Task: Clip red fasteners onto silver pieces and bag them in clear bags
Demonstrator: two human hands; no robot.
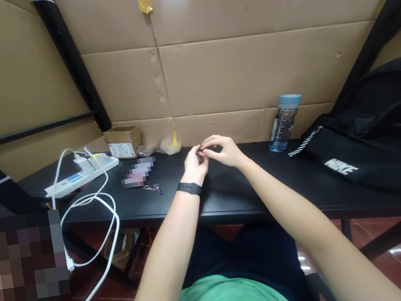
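Observation:
My left hand (196, 166), with a black band (189, 188) on its wrist, is held over the black table with its fingers curled. My right hand (226, 151) reaches in from the right, thumb and forefinger pinched together at the left fingertips. Something small and dark may be between the fingers, but it is too small and covered to make out. To the left of the hands lies a small keychain (157, 189) with a metal ring. Behind it is a flat, pixelated item (139, 173).
A white power strip (77, 180) with looping white cables (114, 218) is at the left. Near the cardboard wall stand a small carton (122, 149) and clear plastic bags (170, 146). At the right are a blue-lidded water bottle (282, 125) and a black bag (372, 140).

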